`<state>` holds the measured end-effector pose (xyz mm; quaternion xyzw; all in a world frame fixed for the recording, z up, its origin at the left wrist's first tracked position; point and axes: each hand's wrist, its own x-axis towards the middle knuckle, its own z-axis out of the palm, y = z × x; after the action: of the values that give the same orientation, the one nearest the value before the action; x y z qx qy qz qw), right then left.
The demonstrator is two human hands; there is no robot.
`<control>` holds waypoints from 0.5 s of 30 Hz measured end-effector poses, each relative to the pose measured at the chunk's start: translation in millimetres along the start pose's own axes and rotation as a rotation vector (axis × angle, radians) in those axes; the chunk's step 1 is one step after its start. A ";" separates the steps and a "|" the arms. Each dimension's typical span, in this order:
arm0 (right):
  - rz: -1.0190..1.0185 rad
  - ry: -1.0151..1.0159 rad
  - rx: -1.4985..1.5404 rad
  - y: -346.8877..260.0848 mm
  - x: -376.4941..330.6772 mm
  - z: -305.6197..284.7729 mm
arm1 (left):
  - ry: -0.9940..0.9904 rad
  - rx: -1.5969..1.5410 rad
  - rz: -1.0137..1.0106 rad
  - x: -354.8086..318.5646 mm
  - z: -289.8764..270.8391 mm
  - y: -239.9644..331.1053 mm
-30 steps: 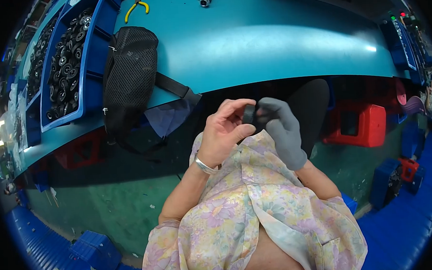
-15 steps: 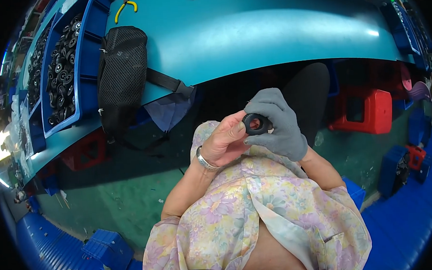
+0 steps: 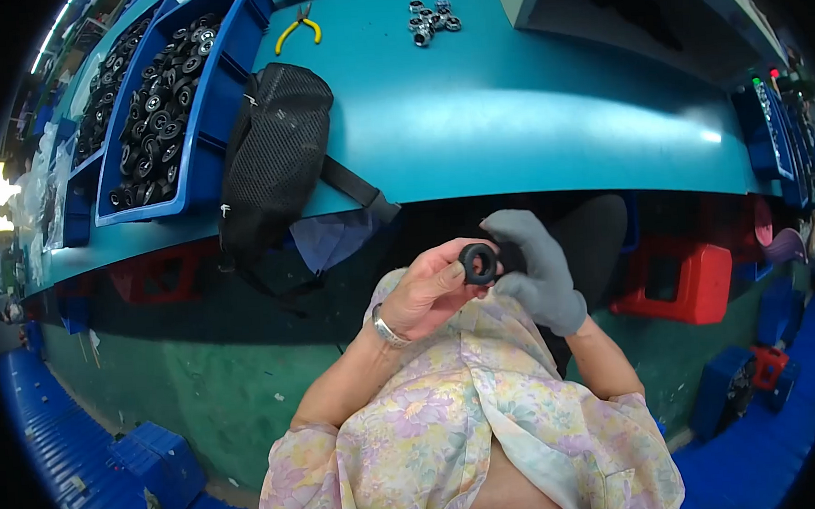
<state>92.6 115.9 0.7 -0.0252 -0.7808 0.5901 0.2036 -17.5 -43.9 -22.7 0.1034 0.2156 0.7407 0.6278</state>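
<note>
Item: small black ring (image 3: pixel 478 263), centre of frame. Your bare left hand (image 3: pixel 428 295) is pinching it by the rim between thumb and fingers; your gloved right hand (image 3: pixel 539 271) is cupping just behind, fingers half-curled. Keeping the bore facing you helps. Above: black mesh bag (image 3: pixel 274 160) lying on the teal tabletop (image 3: pixel 529 110); blue bin (image 3: pixel 202 164) holding black wheels, upper left.

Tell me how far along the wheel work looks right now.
Done: a small cluster of metal-hubbed wheels sits apart on the teal bench. In hand: the left hand pinches one black ring, with the gloved right hand close against it. Left: the blue bin holds many black wheels. Yellow-handled pliers lie untouched.
</note>
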 end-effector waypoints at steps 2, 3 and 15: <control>0.142 0.103 0.024 13.1 19.2 -3.5 | 0.048 -0.004 0.080 -4.5 -7.1 9.2; 0.173 0.135 -0.104 13.9 37.6 -7.4 | 0.084 0.026 0.105 -6.5 -9.3 14.1; 0.066 0.095 -0.917 96.4 250.9 -3.4 | 0.190 -0.001 0.249 -27.4 -28.2 31.2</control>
<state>-155.3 218.3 -16.0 -0.1647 -0.9497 0.1883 0.1883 -51.9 -79.7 -30.5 0.0587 0.2590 0.8194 0.5079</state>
